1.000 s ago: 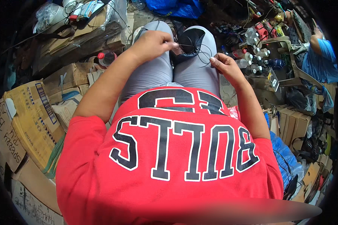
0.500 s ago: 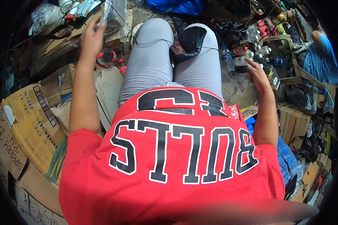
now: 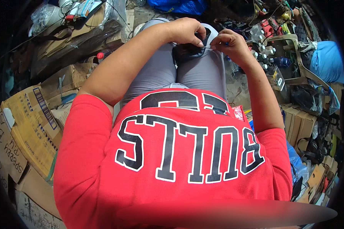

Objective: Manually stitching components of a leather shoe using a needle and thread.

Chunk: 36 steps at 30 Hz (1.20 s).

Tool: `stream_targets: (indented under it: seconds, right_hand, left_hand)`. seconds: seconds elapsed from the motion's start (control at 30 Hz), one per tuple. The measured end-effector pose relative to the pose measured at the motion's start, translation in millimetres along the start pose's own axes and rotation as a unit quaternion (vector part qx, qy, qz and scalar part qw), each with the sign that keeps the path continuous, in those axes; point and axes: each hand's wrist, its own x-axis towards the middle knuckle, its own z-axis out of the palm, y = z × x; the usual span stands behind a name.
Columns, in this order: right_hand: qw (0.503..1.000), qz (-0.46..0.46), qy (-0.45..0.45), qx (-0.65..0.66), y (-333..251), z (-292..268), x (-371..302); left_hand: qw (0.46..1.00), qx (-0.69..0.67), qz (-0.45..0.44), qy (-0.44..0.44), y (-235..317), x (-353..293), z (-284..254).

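A black, leather-looking piece (image 3: 188, 53), shaped like part of a shoe, rests between and on my grey-trousered knees. My left hand (image 3: 188, 32) reaches over its top, fingers curled and thumb bent down at its edge. What lies between those fingers is hidden. On the right side of the piece, my right hand (image 3: 226, 41) has thumb and forefinger pinched together. From that pinch a thin, pale, needle-like thing (image 3: 207, 47) points left toward my left thumb. Whether it touches the black piece I cannot tell.
Flattened cardboard boxes (image 3: 34, 118) pile up at my left. Several capped bottles (image 3: 264, 53) stand right of my knees, near a worn chair-like frame (image 3: 304, 68) and a blue cloth (image 3: 328, 63). A blue tarp (image 3: 177, 5) lies at the far side.
Both hands have come inward from either side of my legs to the black piece at my knees. My right hand now pinches a thin pale thing there.
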Motion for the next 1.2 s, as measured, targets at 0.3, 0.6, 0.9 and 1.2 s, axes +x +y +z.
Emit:
stream_targets:
  seconds: [0.3,0.6,0.9,1.2]
  right_hand:
    - [0.998,0.003,0.027,0.058,11,22,-8]
    - [0.993,-0.032,0.098,-0.064,-14,32,-31]
    - [0.905,-0.117,-0.064,-0.404,-59,16,0]
    - [0.981,0.14,-0.063,0.121,-7,14,-1]
  left_hand:
    - [0.987,-0.151,-0.02,-0.044,-10,4,5]
    - [0.977,-0.183,0.001,-0.107,-16,0,6]
    - [0.988,-0.059,-0.017,-0.139,-4,6,-5]
    - [0.972,0.051,0.036,0.227,-8,-13,20]
